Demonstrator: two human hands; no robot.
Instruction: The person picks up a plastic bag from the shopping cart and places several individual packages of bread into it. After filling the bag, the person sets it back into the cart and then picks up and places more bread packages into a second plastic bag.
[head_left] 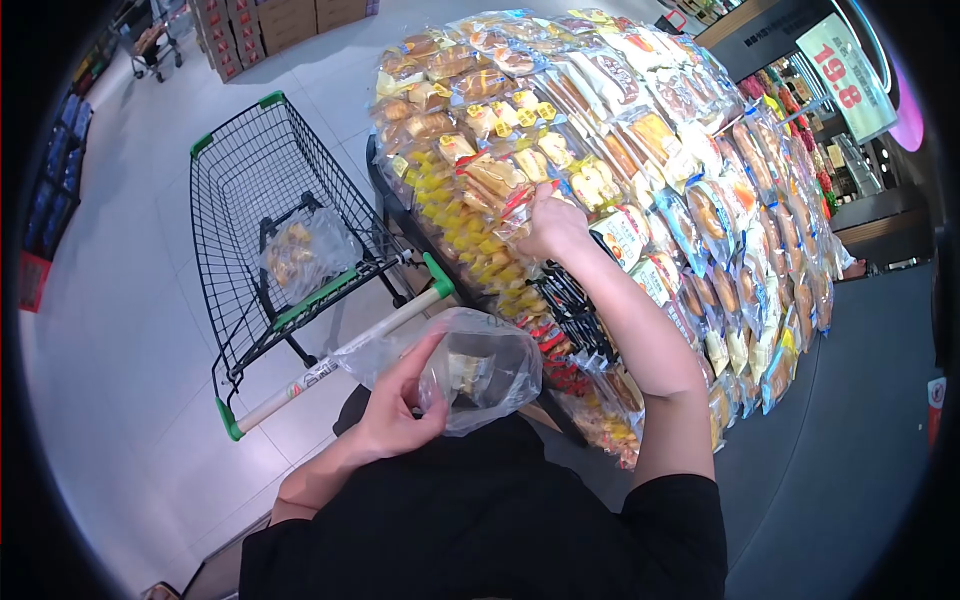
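My left hand holds the rim of a clear plastic bag in front of my body, fingers closed on it. Inside the bag lies a small wrapped item. My right hand reaches over the bread display, its fingers closed on a clear packet of bread with red edges. Around that packet lie other wrapped breads, some with yellow labels. Below it are rows of small yellow-wrapped packets.
A shopping cart with green corners stands at the left, a filled clear bag in it. Stacked cartons are at the top. A price sign reading 19.8 hangs at the upper right. Dark shelves line the left edge.
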